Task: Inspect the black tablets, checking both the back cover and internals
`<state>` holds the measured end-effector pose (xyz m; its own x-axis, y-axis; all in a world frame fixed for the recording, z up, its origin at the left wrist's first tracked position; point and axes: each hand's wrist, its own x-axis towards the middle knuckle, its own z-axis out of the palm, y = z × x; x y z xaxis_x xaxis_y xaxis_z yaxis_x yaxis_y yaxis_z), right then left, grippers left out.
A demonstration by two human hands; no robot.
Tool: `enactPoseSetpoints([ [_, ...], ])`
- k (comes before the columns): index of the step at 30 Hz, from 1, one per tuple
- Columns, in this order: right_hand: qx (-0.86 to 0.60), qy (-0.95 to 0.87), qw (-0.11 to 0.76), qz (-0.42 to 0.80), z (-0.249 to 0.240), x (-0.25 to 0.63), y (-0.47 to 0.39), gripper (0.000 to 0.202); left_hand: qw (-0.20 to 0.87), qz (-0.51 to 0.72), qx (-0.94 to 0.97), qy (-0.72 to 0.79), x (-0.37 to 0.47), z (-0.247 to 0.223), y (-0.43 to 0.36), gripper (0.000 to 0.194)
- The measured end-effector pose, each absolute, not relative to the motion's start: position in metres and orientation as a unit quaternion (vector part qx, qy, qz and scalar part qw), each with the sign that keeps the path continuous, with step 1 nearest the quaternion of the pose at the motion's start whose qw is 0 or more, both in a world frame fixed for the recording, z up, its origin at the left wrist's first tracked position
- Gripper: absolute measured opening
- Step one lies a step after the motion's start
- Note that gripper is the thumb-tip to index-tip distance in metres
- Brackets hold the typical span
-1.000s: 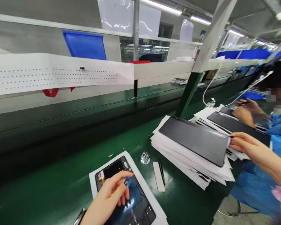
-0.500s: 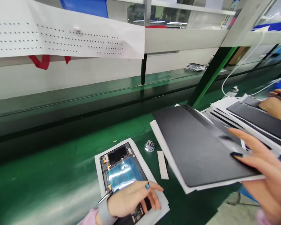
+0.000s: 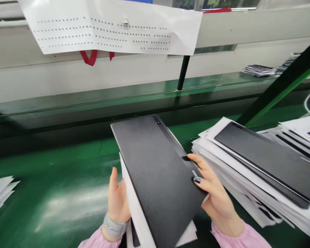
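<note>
Over the green counter (image 3: 64, 203), mid-view: one dark-gray tablet back panel (image 3: 155, 168), held at a slant, near end cut off by the bottom of the view. Thin flat rectangle, matte face, smoother strip along the right side, camera cutouts at the far end. Right hand (image 3: 217, 196) had its right edge pinched: two fingers on top, others tucked under, hidden. Left hand (image 3: 119, 199) was at the left side, thumb up and spread; other fingers hidden by the white sheet (image 3: 136, 210) under the panel, couldn't tell if they gripped. Dark sliver (image 3: 134, 236) below that: mostly covered, can't identify. Counter was smooth, glossy, hazy glare. Paper stack (image 3: 209, 155) to the right: ragged edges, second panel (image 3: 263, 151) on top, both cut off. Loose papers (image 3: 1, 193) far left, also cropped.
</note>
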<state>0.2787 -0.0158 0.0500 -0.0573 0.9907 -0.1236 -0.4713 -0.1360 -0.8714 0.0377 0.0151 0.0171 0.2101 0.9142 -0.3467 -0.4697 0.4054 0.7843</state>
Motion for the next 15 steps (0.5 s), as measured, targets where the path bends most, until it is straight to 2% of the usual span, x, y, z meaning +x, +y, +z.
enactPoseSetpoints([
  [2, -0.377, -0.347, 0.543, 0.665, 0.03, 0.274, -0.009, 0.048, 0.731, 0.499, 0.227, 0.407, 0.028, 0.02, 0.016, 0.083],
  [4, -0.383, -0.393, 0.509, 0.664, 0.014, 0.269, -0.006, 0.047, 0.716, 0.518, 0.189, 0.428, 0.017, 0.018, 0.015, 0.076],
  [6, -0.38, -0.445, 0.474, 0.658, 0.004, 0.264, -0.005, 0.048, 0.676, 0.534, 0.142, 0.487, 0.008, 0.012, 0.014, 0.061],
  [10, -0.303, -0.439, 0.432, 0.728, 0.0, 0.258, -0.006, 0.065, 0.627, 0.546, 0.08, 0.551, 0.001, 0.001, 0.01, 0.037],
  [12, -0.286, -0.401, 0.436, 0.753, 0.001, 0.256, -0.007, 0.061, 0.636, 0.546, 0.089, 0.539, 0.002, -0.003, 0.005, 0.036],
  [15, -0.319, -0.385, 0.443, 0.744, -0.002, 0.256, -0.007, 0.045, 0.65, 0.541, 0.128, 0.517, 0.007, -0.01, -0.006, 0.045],
])
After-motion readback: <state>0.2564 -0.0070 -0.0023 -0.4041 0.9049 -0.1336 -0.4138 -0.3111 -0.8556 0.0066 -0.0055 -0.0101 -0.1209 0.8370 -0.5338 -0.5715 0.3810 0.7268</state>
